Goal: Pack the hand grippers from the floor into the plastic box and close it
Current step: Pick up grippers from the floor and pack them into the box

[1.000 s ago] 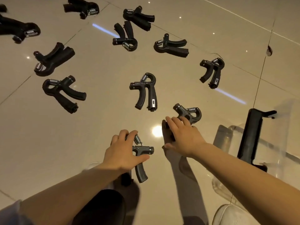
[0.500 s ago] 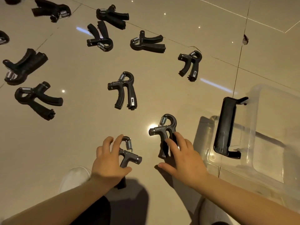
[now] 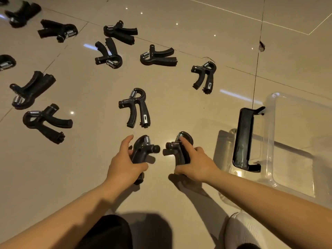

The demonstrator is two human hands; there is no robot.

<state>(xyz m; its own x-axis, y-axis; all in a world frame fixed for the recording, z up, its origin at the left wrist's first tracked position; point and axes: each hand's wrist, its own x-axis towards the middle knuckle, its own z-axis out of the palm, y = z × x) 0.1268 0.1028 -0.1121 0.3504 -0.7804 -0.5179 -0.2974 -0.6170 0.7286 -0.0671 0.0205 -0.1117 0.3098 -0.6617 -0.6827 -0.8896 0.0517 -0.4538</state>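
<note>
Glossy floor tiles point(image 3: 179, 87) lie under us as our left hand point(image 3: 124, 164) and right hand point(image 3: 195, 164) each grip a rigid, light-looking hand gripper, left one point(image 3: 143, 150) and right one point(image 3: 179, 150), by its handles.

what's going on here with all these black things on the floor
A person is gathering hand grippers off the tiled floor. The left hand grips one hand gripper, and the right hand grips another. About ten more grippers lie scattered ahead. The clear plastic box, with a black handle, sits to the right; no grippers are visible inside it.
</note>
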